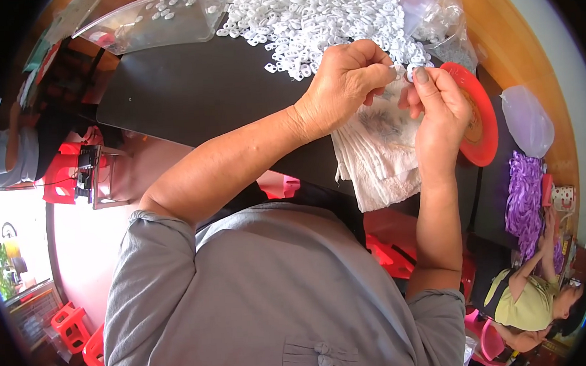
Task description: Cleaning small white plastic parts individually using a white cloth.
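Above a folded white cloth, my two hands meet near the table's far right side. My right hand pinches a small white plastic piece between thumb and finger. My left hand is closed in a pinch beside it, its fingertips nearly touching that piece; what they hold is too small to make out. Just beyond my hands spreads a large heap of small white plastic pieces, rounded with holes in them. A red round plate sits right of my right hand, partly hidden by it.
A clear plastic tub with some white pieces stands at the far left of the dark table. Clear plastic bags lie at the far right. Purple strips hang together at right, near another person. Red stools stand at left.
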Demonstrator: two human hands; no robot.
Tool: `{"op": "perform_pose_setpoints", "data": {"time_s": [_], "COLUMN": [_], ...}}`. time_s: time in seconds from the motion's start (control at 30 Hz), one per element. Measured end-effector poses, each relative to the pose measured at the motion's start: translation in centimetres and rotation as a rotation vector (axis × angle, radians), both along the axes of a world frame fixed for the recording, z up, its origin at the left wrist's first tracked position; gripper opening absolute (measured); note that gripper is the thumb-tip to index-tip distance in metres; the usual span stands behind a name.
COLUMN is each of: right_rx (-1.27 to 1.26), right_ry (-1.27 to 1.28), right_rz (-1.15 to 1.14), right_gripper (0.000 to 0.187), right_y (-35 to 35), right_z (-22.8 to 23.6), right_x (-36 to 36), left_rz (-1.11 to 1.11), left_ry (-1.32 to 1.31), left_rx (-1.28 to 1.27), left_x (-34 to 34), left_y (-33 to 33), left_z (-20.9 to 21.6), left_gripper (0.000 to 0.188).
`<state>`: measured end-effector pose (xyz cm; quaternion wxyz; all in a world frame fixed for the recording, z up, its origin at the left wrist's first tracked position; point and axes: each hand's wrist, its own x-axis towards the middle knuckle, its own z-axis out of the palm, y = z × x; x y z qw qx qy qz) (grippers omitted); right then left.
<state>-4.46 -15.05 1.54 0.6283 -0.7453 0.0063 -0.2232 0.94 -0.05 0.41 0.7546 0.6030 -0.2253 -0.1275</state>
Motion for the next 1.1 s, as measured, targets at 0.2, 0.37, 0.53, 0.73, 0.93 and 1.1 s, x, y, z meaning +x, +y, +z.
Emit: {"op": "perform_pose_setpoints", "data": {"time_s": [0.2, 0.37, 0.53, 0.73, 0.93, 1.1], "right_rx": [-0.067, -0.088, -0.099, -0.084, -0.028, 0.147], "right_ry": [-0.001, 0.005, 0.025, 0.022, 0.045, 0.124], "right_rz": [0.012, 0.028, 0.032, 0.039, 0.070, 0.166], "right_gripper": [0.021, 0.021, 0.020, 0.020, 0.022, 0.025], "right_y": [-0.5, -0.6, -0.6, -0.5, -0.8, -1.1], "right_z": [0.1, 0.1, 0.4, 0.4, 0.3, 0.6], "right_x": [0.1, 0.1, 0.0, 0.0, 0.1, 0.2], "left_rz": [-0.009, -0.012, -0.017, -0.019, -0.012, -0.042], "left_ry": [-0.006, -0.073, -0.094, -0.095, -0.094, -0.027], "left_rx": [0.062, 0.097, 0.101, 0.075, 0.080, 0.020], "left_x": [0.0, 0.2, 0.4, 0.4, 0.3, 0.3], "left_y": [0.1, 0.3, 0.2, 0.1, 0.2, 0.2], "left_z": [0.2, 0.3, 0.0, -0.3, -0.1, -0.1], "left_gripper": [0.017, 0.017, 0.016, 0.015, 0.014, 0.015]}}
